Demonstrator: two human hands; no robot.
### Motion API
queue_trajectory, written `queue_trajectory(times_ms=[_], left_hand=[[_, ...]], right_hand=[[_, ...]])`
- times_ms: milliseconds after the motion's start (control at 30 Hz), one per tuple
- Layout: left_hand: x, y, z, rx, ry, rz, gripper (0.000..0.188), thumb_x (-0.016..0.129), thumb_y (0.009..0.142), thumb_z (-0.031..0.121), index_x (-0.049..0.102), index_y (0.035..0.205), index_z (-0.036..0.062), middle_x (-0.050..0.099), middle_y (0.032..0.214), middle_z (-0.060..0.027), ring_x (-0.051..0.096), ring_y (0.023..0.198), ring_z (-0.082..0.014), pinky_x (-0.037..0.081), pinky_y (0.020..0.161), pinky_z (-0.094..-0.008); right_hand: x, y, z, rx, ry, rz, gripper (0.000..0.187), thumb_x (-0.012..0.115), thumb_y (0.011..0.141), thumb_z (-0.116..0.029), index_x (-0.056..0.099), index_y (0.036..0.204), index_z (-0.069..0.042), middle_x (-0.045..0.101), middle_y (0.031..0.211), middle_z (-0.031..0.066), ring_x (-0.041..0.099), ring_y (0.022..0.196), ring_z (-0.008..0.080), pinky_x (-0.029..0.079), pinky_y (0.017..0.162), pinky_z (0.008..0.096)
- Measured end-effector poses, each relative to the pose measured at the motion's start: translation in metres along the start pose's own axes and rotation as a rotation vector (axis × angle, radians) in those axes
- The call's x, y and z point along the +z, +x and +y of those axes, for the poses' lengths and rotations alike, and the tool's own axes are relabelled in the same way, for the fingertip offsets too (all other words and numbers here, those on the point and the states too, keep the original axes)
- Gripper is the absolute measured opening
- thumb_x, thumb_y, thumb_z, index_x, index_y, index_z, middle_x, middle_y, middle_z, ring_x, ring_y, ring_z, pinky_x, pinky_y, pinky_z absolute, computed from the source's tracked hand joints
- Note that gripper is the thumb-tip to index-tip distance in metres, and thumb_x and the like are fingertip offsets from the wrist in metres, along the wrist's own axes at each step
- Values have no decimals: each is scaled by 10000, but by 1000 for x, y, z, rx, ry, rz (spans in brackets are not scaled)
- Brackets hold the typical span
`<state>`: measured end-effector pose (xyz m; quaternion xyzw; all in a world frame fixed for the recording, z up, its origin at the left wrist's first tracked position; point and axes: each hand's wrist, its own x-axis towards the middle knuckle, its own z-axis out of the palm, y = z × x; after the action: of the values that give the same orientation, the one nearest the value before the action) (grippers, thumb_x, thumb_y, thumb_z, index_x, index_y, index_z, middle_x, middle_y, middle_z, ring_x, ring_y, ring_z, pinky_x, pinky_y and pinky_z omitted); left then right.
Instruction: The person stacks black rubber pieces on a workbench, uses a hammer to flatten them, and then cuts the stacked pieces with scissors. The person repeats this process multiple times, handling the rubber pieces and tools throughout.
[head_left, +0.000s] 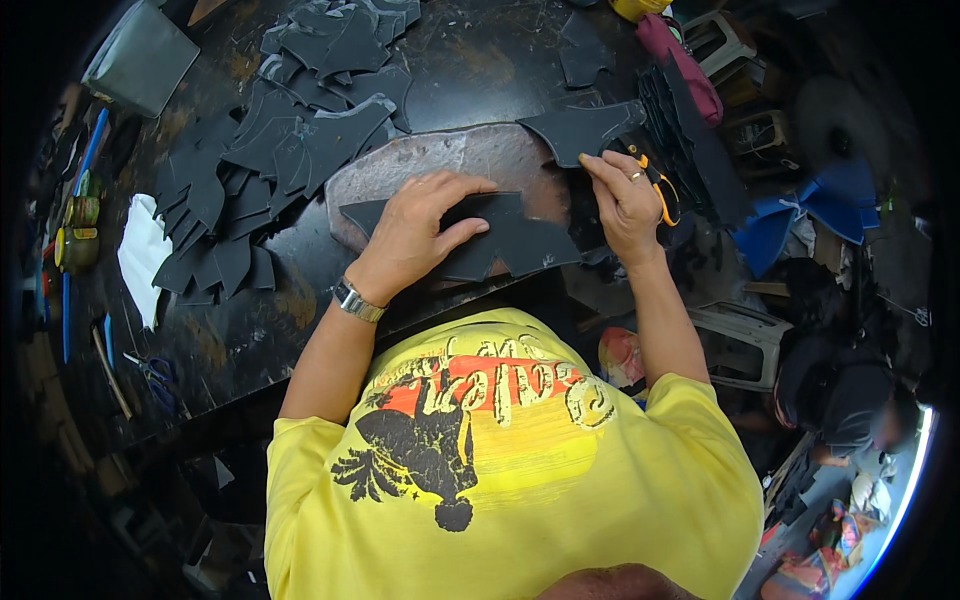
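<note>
A black cut-out sheet piece (515, 240) with notched edges lies on a worn brown slab (450, 155) near the table's front edge. Across its left part rests my left hand (425, 215), thumb and forefinger apart, pressing on the piece. To the right, my right hand (625, 200) has thumb and forefinger pinched at the lower corner of a second black sheet piece (580, 130), which overlaps the slab's far right edge. Orange-handled scissors (662, 190) show against that hand's outer side; whether the other fingers hold them, I cannot tell.
Heaped black cut pieces (290, 140) cover the table's left and far side. A stack of dark sheets (685, 140) stands at the right. White cloth (143, 255), small jars (78, 235) and blue-handled scissors (155, 375) lie leftward. A plastic stool (740, 340) is below right.
</note>
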<state>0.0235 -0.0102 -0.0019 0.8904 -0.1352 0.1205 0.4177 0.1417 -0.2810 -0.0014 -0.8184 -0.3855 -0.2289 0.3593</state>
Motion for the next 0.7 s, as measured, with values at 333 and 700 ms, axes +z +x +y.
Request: queue_trajectory(times_ms=[333,700], left_hand=[[-12,-23,7,-59,70,-1,333,782,883,205,713,1189,92,704,1061,-92,648,1005,-299,484,892,-404],[-6,-26,11,-33,181,66,299,790,883,244,735,1136,96,707,1020,-72,649,959,-265,477,837,-373]], right_hand=[[-7,-11,-26,23,80,-39,299,747,830,67,766,1107,-44,718,1040,185,729,837,316,584,726,345],[23,-11,-36,-36,122,-233,206,800,823,-86,759,1023,-54,646,941,84,602,883,268,467,781,379]])
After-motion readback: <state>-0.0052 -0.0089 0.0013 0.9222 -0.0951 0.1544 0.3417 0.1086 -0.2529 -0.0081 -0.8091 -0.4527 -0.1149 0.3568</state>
